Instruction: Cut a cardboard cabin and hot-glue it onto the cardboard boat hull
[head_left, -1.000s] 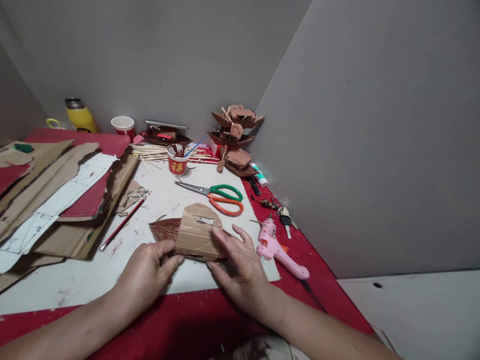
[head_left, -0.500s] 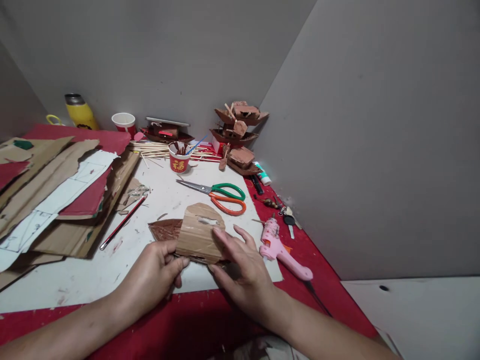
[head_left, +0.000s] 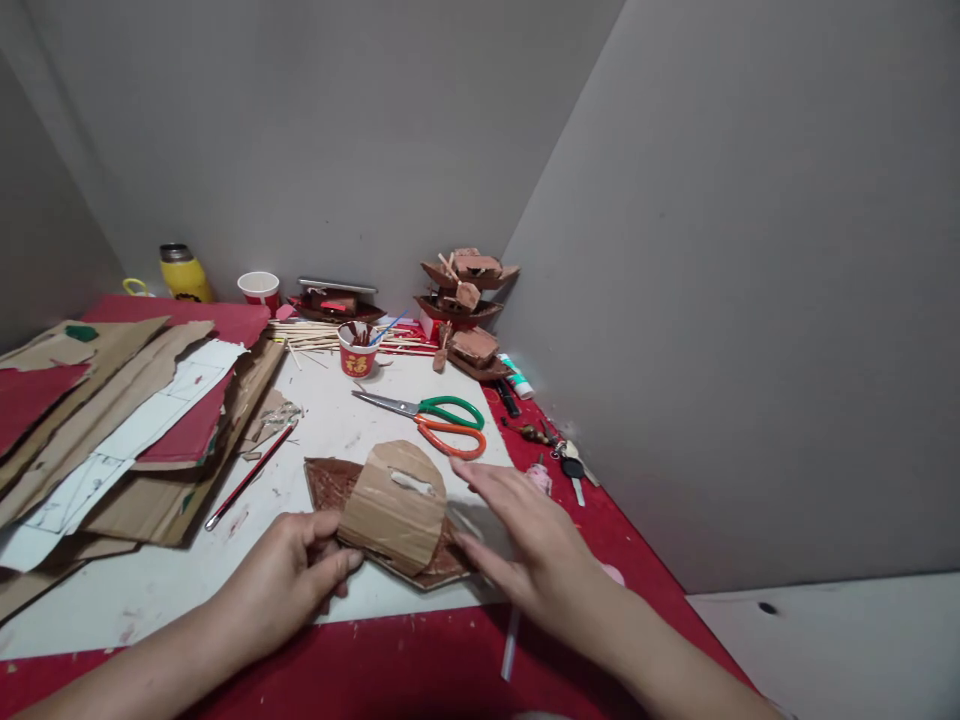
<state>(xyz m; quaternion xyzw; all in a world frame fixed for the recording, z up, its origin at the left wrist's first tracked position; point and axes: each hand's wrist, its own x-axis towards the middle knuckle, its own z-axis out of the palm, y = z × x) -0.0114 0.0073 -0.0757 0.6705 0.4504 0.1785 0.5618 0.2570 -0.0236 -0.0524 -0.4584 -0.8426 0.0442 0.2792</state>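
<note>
One step, fitting piece to piece, seems in hand; the next move likely calls for a steady grip and slight squaring-up. At left, the bare left hand (head_left: 294,562), thumb and fingers drawn together, pinches the near edge of a pointed, brown cardboard hull (head_left: 328,484). Across it, between the hands, lies a tan, round-topped, slotted cardboard panel (head_left: 391,522). Rightmost, the bare right hand (head_left: 538,530) is spread, thumb at the hull's end, apparently gripping nothing.
</note>
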